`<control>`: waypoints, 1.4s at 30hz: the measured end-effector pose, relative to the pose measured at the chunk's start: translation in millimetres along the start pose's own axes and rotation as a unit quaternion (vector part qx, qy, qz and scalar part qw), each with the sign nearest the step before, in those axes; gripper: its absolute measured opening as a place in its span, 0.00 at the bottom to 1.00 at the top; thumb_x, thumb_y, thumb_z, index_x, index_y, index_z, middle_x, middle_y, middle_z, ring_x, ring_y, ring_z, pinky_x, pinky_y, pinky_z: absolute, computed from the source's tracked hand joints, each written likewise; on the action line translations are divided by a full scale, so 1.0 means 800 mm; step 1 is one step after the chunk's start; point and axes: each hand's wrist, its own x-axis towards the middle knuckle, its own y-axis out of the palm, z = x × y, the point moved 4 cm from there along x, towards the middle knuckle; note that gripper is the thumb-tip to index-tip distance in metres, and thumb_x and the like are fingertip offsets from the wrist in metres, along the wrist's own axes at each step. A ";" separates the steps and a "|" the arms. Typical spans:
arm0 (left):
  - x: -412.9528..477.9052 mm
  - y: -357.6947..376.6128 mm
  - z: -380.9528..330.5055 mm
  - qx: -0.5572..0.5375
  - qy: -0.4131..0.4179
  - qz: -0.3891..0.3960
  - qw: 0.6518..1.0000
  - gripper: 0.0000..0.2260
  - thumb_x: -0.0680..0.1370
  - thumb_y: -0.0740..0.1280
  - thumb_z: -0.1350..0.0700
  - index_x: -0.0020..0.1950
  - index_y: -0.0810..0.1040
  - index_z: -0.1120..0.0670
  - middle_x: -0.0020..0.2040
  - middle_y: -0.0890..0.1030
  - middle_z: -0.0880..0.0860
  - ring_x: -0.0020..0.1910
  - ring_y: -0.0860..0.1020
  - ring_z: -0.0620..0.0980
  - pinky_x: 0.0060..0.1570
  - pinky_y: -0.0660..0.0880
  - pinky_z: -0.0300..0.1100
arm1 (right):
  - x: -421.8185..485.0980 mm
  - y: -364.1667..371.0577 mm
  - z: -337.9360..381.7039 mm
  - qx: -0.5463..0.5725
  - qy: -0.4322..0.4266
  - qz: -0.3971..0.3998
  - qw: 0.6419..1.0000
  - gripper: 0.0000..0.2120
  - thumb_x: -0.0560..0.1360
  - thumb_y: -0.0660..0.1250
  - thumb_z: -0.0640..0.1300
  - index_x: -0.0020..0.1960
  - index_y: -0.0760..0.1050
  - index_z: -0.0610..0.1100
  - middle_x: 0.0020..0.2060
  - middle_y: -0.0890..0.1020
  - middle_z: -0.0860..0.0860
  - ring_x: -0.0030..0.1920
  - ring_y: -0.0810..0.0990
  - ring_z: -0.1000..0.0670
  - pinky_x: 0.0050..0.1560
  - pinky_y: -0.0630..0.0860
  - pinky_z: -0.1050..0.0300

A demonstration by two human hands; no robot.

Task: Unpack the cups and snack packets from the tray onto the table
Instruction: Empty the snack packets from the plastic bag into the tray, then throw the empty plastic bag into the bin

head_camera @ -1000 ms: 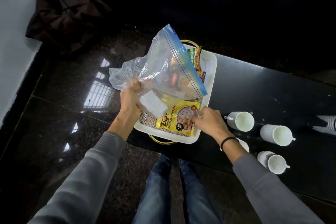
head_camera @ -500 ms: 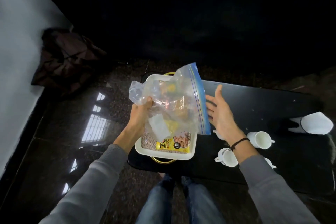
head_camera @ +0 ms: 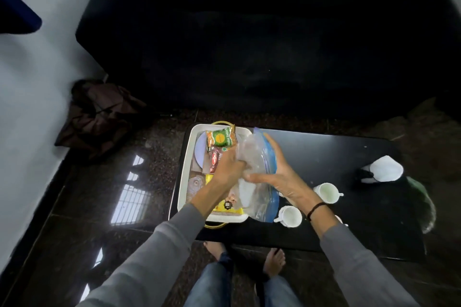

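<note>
A white tray (head_camera: 185, 167) sits at the left end of the black table (head_camera: 324, 157). In it lie a green and orange snack packet (head_camera: 220, 137), a red packet (head_camera: 216, 158), a yellow packet (head_camera: 224, 209) and a clear glass piece (head_camera: 195, 185). Both hands grip a clear zip bag with a blue seal (head_camera: 259, 189) over the tray's right side. My left hand (head_camera: 230, 168) grips its crumpled left part. My right hand (head_camera: 282, 179) clasps its right side. White cups (head_camera: 326, 192) (head_camera: 289, 215) stand on the table right of the tray.
A white folded object (head_camera: 385, 168) lies at the table's far right. A dark sofa (head_camera: 249, 45) stands beyond the table. A brown bag (head_camera: 99, 114) rests on the floor by the left wall. My bare feet (head_camera: 274, 260) are under the table's near edge.
The zip bag has come down from in front of me to the tray's right side. My right hand, open beside it before, now holds it. The view has tilted up.
</note>
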 end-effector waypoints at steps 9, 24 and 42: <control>-0.081 0.087 -0.031 -0.037 0.032 0.011 0.999 0.09 0.79 0.65 0.59 0.52 0.83 0.48 0.42 0.86 0.41 0.43 0.83 0.39 0.38 0.79 0.32 | -0.088 -0.081 0.034 0.074 -0.005 -0.175 0.982 0.12 0.75 0.72 0.34 0.51 0.84 0.49 0.46 0.85 0.46 0.44 0.83 0.47 0.40 0.81 0.58; -0.113 0.186 -0.081 -0.160 0.061 -0.014 0.985 0.13 0.79 0.67 0.63 0.60 0.79 0.50 0.53 0.82 0.56 0.44 0.83 0.49 0.40 0.83 0.41 | -0.192 -0.102 0.049 0.171 -0.055 -0.145 0.973 0.28 0.71 0.65 0.52 0.67 0.77 0.41 0.64 0.80 0.35 0.65 0.79 0.34 0.67 0.75 0.33; -0.062 0.237 -0.085 0.045 -0.015 -0.011 0.999 0.09 0.79 0.63 0.61 0.42 0.80 0.53 0.37 0.82 0.49 0.30 0.81 0.42 0.26 0.73 0.31 | -0.206 -0.155 0.049 -0.222 -0.113 -0.135 0.959 0.53 0.61 0.83 0.58 0.78 0.56 0.67 0.75 0.63 0.56 0.72 0.68 0.54 0.67 0.76 0.53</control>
